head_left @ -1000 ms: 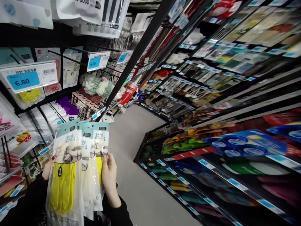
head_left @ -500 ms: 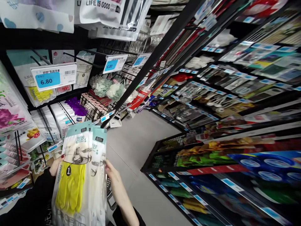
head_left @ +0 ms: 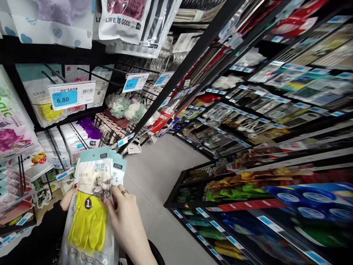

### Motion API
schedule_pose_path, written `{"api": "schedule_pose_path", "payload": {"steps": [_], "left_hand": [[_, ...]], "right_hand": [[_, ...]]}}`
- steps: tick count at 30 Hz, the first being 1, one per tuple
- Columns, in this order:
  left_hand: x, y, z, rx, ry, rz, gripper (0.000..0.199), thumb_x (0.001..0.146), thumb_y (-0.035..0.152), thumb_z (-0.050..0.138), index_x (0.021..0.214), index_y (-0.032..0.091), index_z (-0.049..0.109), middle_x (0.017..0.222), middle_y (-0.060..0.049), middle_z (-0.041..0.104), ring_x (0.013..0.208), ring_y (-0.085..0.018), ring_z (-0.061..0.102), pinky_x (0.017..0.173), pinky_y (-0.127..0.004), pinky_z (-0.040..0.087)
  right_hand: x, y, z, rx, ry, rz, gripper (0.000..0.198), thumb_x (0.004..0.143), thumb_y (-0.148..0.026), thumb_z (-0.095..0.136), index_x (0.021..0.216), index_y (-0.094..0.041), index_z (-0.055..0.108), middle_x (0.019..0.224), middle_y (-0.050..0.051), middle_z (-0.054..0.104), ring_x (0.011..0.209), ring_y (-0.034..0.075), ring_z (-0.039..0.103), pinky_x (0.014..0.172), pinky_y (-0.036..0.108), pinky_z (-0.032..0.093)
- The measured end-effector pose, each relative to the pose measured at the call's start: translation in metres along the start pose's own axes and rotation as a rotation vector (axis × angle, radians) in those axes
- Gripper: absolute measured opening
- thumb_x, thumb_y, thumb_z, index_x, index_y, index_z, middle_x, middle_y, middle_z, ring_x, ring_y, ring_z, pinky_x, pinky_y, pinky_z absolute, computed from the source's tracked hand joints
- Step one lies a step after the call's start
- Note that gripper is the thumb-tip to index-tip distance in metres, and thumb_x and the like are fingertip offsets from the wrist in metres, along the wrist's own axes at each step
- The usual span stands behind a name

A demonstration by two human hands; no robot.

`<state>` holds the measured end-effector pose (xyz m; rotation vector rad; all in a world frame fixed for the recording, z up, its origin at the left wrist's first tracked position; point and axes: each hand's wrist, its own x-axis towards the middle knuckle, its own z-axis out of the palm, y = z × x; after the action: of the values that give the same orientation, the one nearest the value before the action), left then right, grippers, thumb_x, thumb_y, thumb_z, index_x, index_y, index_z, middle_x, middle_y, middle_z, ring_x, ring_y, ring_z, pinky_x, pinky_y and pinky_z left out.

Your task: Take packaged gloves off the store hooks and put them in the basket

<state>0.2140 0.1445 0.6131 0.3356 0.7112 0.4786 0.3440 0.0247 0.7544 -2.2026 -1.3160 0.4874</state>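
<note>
Several packs of latex gloves are held up in front of me at lower left. The front pack of yellow gloves (head_left: 87, 221) has a clear window and a pale teal top; another glove pack (head_left: 118, 169) shows behind it, fanned out to the right. My left hand (head_left: 68, 198) grips the left edge of the packs, thumb in front and the other fingers hidden behind. On the right edge, my right hand (head_left: 124, 211), with a ring on one finger, pinches the front pack with its thumb on the face.
A hook rack at left carries more glove packs (head_left: 45, 95) behind a price tag (head_left: 72, 95) reading 6.80. Mesh bath puffs (head_left: 124, 108) hang beyond. A black shelf post (head_left: 179, 71) slants across the middle. Grey floor (head_left: 149, 176) separates this rack from stocked shelves (head_left: 248, 206) at right.
My right hand has moved left from the outer edge of the packs onto the front pack. The rear pack is now mostly covered. My left hand keeps its hold.
</note>
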Motion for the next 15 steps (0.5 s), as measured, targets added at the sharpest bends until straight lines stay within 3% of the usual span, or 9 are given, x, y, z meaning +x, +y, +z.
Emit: {"api": "schedule_pose_path", "payload": {"steps": [4,8,12,15], "left_hand": [[0.001,0.002,-0.009,-0.012,0.098,0.011,0.024,0.069,0.020,0.065,0.090,0.011,0.068,0.078,-0.012,0.074,0.095,-0.034,0.064,0.083,-0.042,0.051],[0.002,0.005,-0.013,0.004,0.143,-0.012,0.030,0.073,0.015,0.058,0.100,0.004,0.064,0.078,-0.014,0.074,0.089,-0.034,0.066,0.079,-0.044,0.053],[0.005,0.007,-0.018,0.035,0.218,0.024,0.039,0.075,0.013,0.057,0.112,0.004,0.059,0.081,-0.013,0.074,0.090,-0.032,0.066,0.077,-0.042,0.055],[0.005,0.008,-0.021,0.062,0.284,0.003,0.043,0.075,0.011,0.055,0.118,0.006,0.056,0.077,-0.010,0.074,0.086,-0.032,0.067,0.075,-0.041,0.057]], "right_hand": [[0.002,0.028,-0.015,0.600,0.066,0.001,0.018,0.086,-0.037,0.046,0.092,-0.021,0.051,0.091,0.006,0.059,0.079,0.020,0.057,0.064,0.030,0.045],[0.011,0.059,-0.043,1.042,0.251,0.010,0.030,0.079,-0.040,0.058,0.104,-0.026,0.048,0.109,0.005,0.060,0.089,0.020,0.061,0.070,0.028,0.049],[0.012,0.084,-0.063,1.079,0.354,0.030,0.038,0.075,-0.042,0.060,0.107,-0.026,0.048,0.102,0.006,0.064,0.084,0.022,0.063,0.073,0.034,0.050],[0.006,0.095,-0.067,0.982,0.388,0.058,0.046,0.074,-0.046,0.056,0.114,-0.024,0.047,0.089,0.006,0.065,0.069,0.021,0.062,0.065,0.034,0.048]]}}
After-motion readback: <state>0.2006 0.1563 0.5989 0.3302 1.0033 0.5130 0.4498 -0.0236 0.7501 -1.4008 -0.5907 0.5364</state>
